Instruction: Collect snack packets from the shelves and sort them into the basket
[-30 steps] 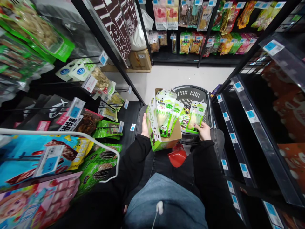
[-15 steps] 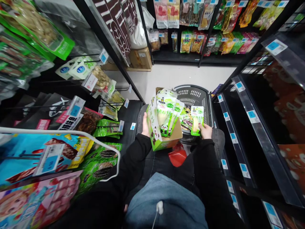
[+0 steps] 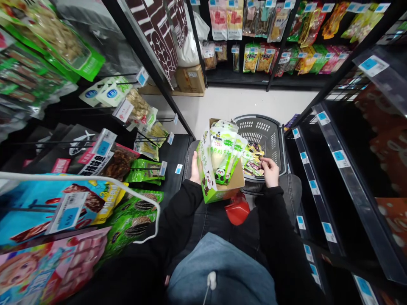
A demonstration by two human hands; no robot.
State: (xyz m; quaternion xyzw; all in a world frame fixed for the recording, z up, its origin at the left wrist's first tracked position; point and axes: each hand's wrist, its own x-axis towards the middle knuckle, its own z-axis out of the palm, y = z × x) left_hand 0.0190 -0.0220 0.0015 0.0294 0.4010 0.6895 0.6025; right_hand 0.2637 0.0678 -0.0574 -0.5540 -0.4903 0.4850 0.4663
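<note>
My left hand point(image 3: 195, 168) grips the left side of a green and brown cardboard display box point(image 3: 209, 186) with pandas printed on it, tilted over my lap. Several white and green snack packets point(image 3: 220, 146) stand in the box, their tops above its rim. My right hand point(image 3: 270, 171) reaches over the near side of a dark grey shopping basket point(image 3: 269, 131). Its fingers are bent together beside the small colourful packets point(image 3: 254, 164) lying in the basket; whatever they pinch, if anything, I cannot make out.
A red object point(image 3: 238, 209) sits between my knees. Shelves with hanging snack bags point(image 3: 144, 167) rise close on the left, and a black shelf unit point(image 3: 338, 159) with price tags stands on the right. A carton point(image 3: 190, 79) rests on the floor ahead.
The white and green packet that my right hand held upright no longer shows in it. That hand has moved slightly left and up over the basket. The left hand keeps the box.
</note>
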